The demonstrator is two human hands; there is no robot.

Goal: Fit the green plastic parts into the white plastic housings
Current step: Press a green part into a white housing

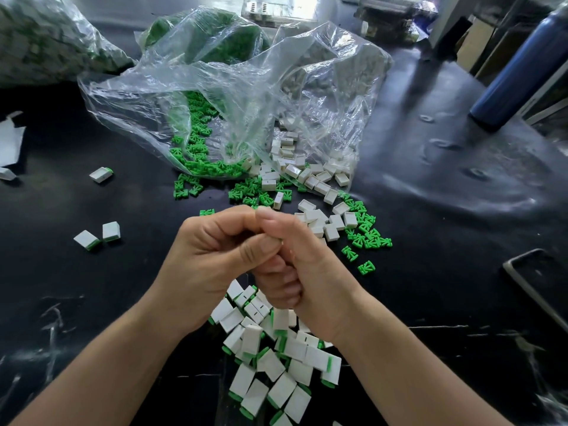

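Observation:
My left hand and my right hand meet above the black table, fingers curled tightly against each other. Whatever they hold is almost wholly hidden; only a sliver of green shows at my right thumb. Loose green parts and empty white housings lie scattered just beyond my hands. More green parts and white housings spill from an open clear plastic bag. A heap of fitted white housings with green ends lies under my wrists.
Three fitted pieces lie apart at the left. A blue bottle stands at the right, a phone lies near the right edge, and another filled bag sits far left.

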